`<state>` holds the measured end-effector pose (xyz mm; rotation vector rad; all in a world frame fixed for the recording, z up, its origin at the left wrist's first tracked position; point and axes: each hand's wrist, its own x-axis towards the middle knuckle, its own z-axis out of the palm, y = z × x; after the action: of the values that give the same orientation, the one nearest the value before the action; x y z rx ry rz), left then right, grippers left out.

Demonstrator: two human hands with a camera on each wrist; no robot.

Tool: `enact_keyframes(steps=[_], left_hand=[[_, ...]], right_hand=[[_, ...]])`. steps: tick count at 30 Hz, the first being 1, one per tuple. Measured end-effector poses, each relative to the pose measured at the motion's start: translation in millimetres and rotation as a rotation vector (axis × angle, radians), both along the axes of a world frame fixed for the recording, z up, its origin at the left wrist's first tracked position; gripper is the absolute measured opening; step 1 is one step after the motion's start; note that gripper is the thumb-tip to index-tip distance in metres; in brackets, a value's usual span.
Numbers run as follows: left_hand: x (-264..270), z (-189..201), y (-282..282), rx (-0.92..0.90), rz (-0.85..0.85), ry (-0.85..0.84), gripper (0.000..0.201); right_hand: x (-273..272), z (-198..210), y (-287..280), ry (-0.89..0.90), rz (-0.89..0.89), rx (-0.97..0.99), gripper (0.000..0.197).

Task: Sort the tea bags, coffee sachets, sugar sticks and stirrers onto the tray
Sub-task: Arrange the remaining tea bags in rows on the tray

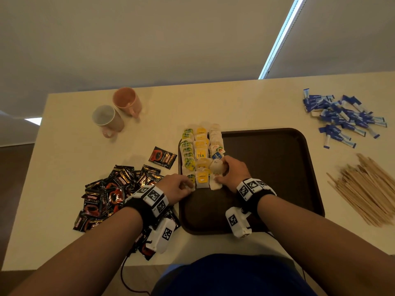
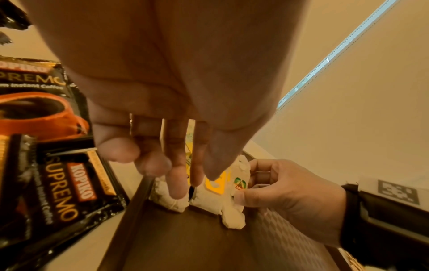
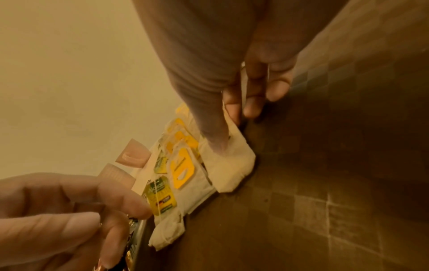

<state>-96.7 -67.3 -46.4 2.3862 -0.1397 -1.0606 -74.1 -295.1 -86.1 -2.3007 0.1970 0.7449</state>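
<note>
Both hands work at the near end of three tea-bag rows (image 1: 201, 154) along the brown tray's (image 1: 277, 167) left edge: the left hand (image 1: 176, 186) touches the nearest green-tagged bag with curled fingertips, the right hand (image 1: 233, 171) pinches a white bag (image 1: 216, 167). Coffee sachets (image 1: 106, 195) crowd the left wrist; two mugs (image 1: 117, 112) (pink and pale) stand beyond. Sugar sticks (image 1: 342, 118) and stirrers (image 1: 367, 189) lie right of the tray.

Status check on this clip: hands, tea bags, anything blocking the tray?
Left hand touches the green-tag row end; right hand pinches a tea bag. Tea bags in three rows on the tray. Coffee sachets, sugar sticks, stirrers unsorted; nothing blocking.
</note>
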Motion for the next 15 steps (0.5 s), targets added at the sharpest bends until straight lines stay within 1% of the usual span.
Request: enact_keyframes(steps=[3, 7, 11, 15], left_hand=[[-1.0, -0.8, 1.6, 0.005, -0.002, -0.006, 0.016], [-1.8, -0.9, 2.1, 0.011, 0.001, -0.01, 0.014], [-2.6, 0.7, 0.0, 0.0, 0.018, -0.003, 0.016], [-1.1, 1.3, -2.7, -0.006, 0.036, 0.001, 0.018]], right_hand=[[1.0, -2.1, 0.5, 0.01, 0.01, -0.01, 0.045], [-0.2, -2.8, 0.9, -0.029, -0.026, 0.004, 0.063], [2.1, 1.7, 2.7, -0.046, 0.023, -0.032, 0.076], [4.6, 3.6, 4.3, -0.062, 0.074, -0.089, 0.064]])
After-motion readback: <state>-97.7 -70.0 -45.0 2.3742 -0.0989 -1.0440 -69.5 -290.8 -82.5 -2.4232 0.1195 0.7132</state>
